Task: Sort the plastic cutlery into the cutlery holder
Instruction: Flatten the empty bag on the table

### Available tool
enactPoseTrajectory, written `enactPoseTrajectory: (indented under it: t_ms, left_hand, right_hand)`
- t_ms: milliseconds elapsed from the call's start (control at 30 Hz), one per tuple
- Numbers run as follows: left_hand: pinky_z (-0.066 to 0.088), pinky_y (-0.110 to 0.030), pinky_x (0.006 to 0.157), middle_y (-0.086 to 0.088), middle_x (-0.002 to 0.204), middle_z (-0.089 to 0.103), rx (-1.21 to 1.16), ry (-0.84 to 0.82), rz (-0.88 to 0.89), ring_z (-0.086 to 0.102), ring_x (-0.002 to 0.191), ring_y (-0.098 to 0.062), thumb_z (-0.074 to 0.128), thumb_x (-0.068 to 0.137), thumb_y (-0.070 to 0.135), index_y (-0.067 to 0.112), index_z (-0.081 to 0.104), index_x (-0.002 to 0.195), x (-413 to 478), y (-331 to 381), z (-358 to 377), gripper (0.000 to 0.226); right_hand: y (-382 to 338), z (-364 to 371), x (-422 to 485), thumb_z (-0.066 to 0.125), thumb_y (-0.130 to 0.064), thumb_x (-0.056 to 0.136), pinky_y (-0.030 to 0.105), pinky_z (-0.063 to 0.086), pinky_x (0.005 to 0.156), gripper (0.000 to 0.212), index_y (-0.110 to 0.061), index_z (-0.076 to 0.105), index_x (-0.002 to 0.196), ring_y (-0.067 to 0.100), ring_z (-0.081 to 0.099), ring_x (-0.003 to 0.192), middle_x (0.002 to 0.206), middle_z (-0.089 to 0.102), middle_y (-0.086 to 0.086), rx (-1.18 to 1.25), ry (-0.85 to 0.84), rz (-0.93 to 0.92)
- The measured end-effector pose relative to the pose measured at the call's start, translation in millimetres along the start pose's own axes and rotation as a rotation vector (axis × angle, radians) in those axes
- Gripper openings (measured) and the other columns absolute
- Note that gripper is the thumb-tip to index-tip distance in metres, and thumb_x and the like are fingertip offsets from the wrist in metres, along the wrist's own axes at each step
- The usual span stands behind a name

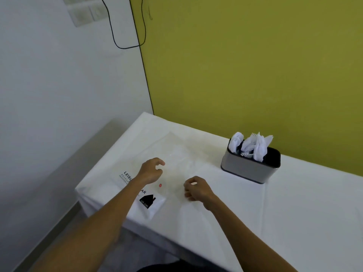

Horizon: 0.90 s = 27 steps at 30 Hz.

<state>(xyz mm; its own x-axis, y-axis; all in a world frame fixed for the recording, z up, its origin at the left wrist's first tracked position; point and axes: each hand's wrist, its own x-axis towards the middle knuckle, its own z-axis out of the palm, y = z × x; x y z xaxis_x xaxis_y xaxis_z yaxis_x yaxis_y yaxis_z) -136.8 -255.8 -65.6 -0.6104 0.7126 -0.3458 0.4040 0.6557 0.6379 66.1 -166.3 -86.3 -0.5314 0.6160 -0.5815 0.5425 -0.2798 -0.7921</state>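
A grey metal cutlery holder (250,169) stands at the right back of the table, by the green wall. White plastic cutlery (253,145) sticks up out of its left and middle compartments; the right compartment looks dark. My left hand (152,170) hovers over a flat clear plastic bag (176,152) with its fingers loosely curled, and nothing shows in it. My right hand (196,188) is a little nearer to me, at the bag's right edge, fingers also loosely curled with nothing visible in them. No loose cutlery shows on the cloth.
A white cloth (284,203) covers the table. The bag carries black print and a house logo (147,200) near the table's left front corner. A black cable (125,47) hangs on the wall behind. The floor lies beyond the table's left edge.
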Motion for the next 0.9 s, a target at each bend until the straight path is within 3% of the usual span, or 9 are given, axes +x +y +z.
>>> enactPoseTrajectory:
  t_ms: [100, 200, 433, 600, 767, 833, 900]
  left_hand:
    - [0.037, -0.041, 0.112, -0.010, 0.149, 0.047, 0.268, 0.090, -0.029, 0.039, 0.141, -0.028, 0.061, 0.088, 0.011, 0.026, 0.062, 0.128, 8, -39, -25, 0.043]
    - [0.024, -0.045, 0.120, -0.014, 0.162, 0.024, 0.401, 0.044, -0.104, 0.017, 0.152, -0.029, 0.058, 0.096, 0.022, 0.030, 0.048, 0.144, 13, -67, -42, 0.049]
    - [0.041, -0.043, 0.104, -0.011, 0.138, 0.053, 0.301, 0.085, -0.102, 0.049, 0.127, -0.035, 0.052, 0.100, 0.038, 0.034, 0.047, 0.143, 15, -80, -48, 0.043]
    - [0.051, -0.039, 0.096, -0.006, 0.104, 0.068, 0.103, 0.043, -0.106, 0.063, 0.101, -0.028, 0.054, 0.098, 0.041, 0.033, 0.053, 0.133, 19, -79, -56, 0.036]
    - [0.047, -0.043, 0.102, -0.011, 0.114, 0.064, 0.059, 0.011, -0.119, 0.056, 0.116, -0.033, 0.060, 0.091, 0.052, 0.036, 0.049, 0.135, 24, -73, -48, 0.048]
    - [0.048, -0.041, 0.101, -0.012, 0.116, 0.063, 0.011, -0.045, -0.093, 0.059, 0.111, -0.031, 0.063, 0.090, 0.051, 0.038, 0.048, 0.136, 21, -64, -41, 0.050]
    - [0.053, -0.034, 0.087, -0.010, 0.111, 0.065, -0.154, -0.143, -0.083, 0.066, 0.097, -0.025, 0.069, 0.090, 0.042, 0.040, 0.047, 0.135, 12, -50, -36, 0.050]
  right_hand:
    - [-7, 31, 6, 0.063, -0.023, 0.090, 0.030, 0.057, 0.065, 0.024, -0.021, 0.058, 0.114, 0.019, 0.067, 0.068, 0.090, 0.070, 0.011, -0.021, -0.011, -0.017]
    - [-9, 48, 7, 0.063, -0.020, 0.090, 0.030, 0.057, 0.064, 0.028, -0.024, 0.058, 0.117, 0.019, 0.065, 0.065, 0.086, 0.070, 0.010, 0.005, 0.015, -0.013]
    - [-10, 57, 13, 0.067, -0.014, 0.089, 0.026, 0.053, 0.057, 0.036, -0.021, 0.056, 0.123, 0.017, 0.067, 0.068, 0.088, 0.067, 0.010, 0.120, 0.123, -0.013]
    - [-11, 48, 8, 0.068, -0.007, 0.086, 0.027, 0.050, 0.058, 0.038, -0.021, 0.060, 0.120, 0.018, 0.065, 0.070, 0.090, 0.065, 0.008, 0.133, 0.137, -0.028]
    - [-7, 16, -5, 0.060, 0.009, 0.083, 0.029, 0.047, 0.066, 0.041, -0.017, 0.065, 0.116, 0.019, 0.061, 0.073, 0.080, 0.068, 0.008, 0.081, 0.058, -0.035]
    - [-2, 1, -11, 0.058, 0.008, 0.085, 0.029, 0.050, 0.068, 0.036, -0.015, 0.068, 0.110, 0.018, 0.063, 0.073, 0.082, 0.069, 0.008, 0.061, 0.047, -0.021]
    - [3, -13, -17, 0.058, 0.012, 0.081, 0.035, 0.057, 0.076, 0.036, -0.013, 0.071, 0.102, 0.022, 0.064, 0.082, 0.097, 0.068, 0.009, 0.051, 0.044, -0.010]
